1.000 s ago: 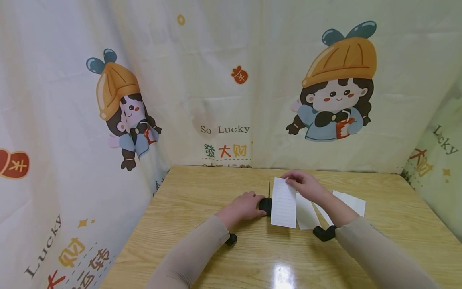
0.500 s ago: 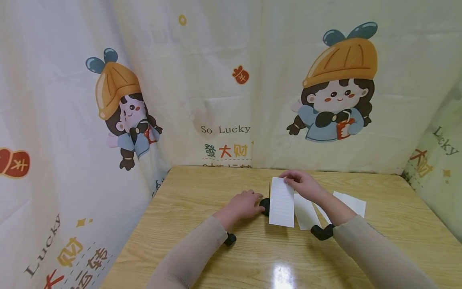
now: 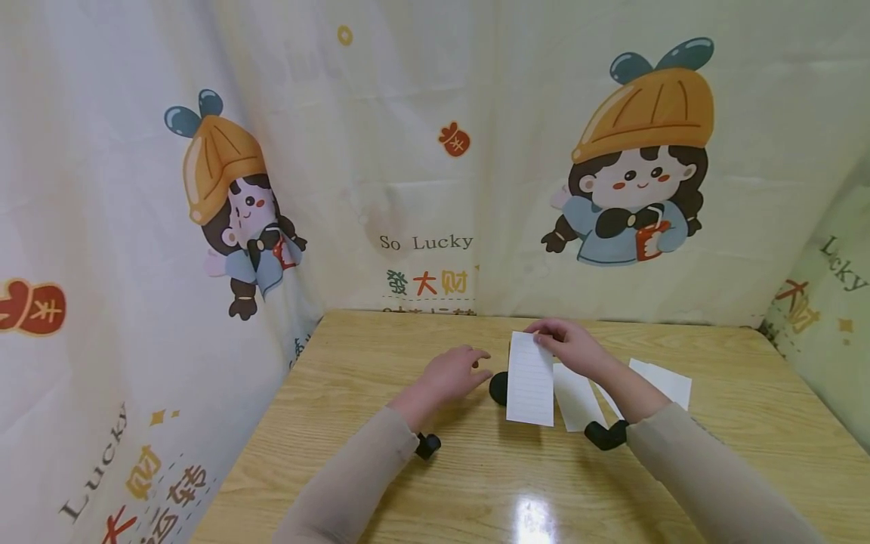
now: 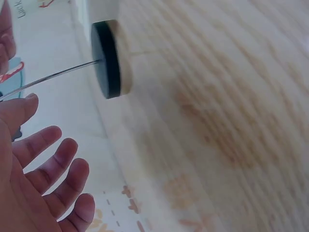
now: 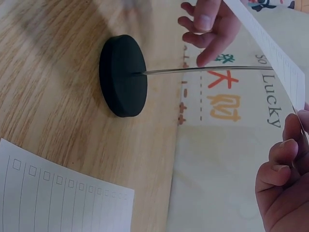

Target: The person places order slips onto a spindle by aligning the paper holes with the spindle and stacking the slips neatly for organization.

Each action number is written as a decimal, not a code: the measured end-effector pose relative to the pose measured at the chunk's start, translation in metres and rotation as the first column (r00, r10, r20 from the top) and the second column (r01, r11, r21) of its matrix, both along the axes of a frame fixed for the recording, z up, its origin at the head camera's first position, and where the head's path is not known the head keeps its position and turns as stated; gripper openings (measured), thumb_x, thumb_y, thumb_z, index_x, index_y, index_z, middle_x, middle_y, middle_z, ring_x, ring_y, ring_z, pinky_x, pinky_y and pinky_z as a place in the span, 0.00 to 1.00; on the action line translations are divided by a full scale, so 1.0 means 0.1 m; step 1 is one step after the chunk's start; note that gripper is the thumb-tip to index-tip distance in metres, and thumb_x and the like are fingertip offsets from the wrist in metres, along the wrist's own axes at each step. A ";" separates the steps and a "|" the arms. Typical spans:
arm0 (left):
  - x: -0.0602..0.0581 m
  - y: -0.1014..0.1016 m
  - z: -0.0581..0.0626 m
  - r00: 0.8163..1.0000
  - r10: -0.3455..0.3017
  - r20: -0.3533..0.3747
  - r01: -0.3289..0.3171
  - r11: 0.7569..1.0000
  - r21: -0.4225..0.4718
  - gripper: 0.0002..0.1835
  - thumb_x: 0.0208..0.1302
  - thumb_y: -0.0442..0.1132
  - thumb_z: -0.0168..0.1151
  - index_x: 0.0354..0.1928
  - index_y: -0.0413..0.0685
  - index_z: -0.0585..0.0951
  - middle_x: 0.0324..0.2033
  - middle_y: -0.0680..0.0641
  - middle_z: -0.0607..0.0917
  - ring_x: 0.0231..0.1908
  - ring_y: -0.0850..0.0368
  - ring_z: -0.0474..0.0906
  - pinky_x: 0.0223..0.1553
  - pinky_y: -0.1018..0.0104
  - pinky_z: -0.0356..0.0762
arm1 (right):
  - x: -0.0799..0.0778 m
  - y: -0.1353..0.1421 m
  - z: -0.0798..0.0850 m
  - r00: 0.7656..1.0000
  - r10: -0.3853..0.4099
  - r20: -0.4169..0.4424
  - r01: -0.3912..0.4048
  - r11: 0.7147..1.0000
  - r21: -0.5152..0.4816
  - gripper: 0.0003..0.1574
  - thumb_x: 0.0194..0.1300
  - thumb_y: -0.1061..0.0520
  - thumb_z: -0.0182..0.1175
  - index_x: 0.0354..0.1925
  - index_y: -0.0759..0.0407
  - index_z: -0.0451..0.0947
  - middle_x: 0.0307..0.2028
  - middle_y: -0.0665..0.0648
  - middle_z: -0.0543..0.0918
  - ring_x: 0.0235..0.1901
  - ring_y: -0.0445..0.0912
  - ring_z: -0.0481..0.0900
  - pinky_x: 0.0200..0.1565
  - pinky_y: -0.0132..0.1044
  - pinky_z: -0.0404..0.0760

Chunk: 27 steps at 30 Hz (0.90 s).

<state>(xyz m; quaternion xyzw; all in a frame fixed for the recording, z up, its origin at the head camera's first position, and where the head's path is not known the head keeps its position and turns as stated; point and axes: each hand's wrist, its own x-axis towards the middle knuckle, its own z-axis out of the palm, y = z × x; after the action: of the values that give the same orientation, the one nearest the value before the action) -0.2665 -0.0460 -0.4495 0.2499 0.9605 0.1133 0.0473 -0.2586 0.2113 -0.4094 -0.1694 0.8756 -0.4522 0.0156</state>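
A black round base (image 3: 498, 388) stands on the table, and a thin upright metal spike (image 5: 193, 70) rises from its middle. My right hand (image 3: 567, 346) pinches a lined white paper slip (image 3: 530, 381) by its upper edge. The slip hangs upright and hides part of the base and spike in the head view. In the right wrist view the slip is seen nearly edge-on, close by the spike's upper end. My left hand (image 3: 450, 372) is left of the base, with its fingers spread and nothing held. The left wrist view shows its thumb (image 4: 21, 108) close to the spike.
Several white paper slips (image 3: 574, 393) lie on the table to the right, partly under my right forearm. One has printed lines and small checkboxes (image 5: 63, 193). A printed curtain (image 3: 408, 151) hangs behind the table's back edge (image 3: 408, 311).
My left hand has let go of the black base, drawn back to the left, and opened its fingers. The right hand has carried the slip slightly left.
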 end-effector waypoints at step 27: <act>0.12 0.12 0.34 0.970 0.098 0.221 -0.197 0.851 0.488 0.20 0.74 0.59 0.51 0.57 0.59 0.81 0.45 0.59 0.81 0.45 0.59 0.76 0.42 0.60 0.75 | -0.03 -0.01 -0.01 1.000 0.031 -0.004 -0.031 0.999 -0.009 0.14 0.74 0.58 0.54 0.54 0.59 0.81 0.47 0.59 0.83 0.40 0.50 0.75 0.42 0.40 0.75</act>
<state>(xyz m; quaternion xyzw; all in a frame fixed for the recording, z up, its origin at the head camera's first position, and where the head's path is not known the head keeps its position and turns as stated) -0.2547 -0.0336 -0.4156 0.1668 0.9045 0.3876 0.0616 -0.2619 0.2100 -0.4104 -0.1839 0.8707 -0.4557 0.0202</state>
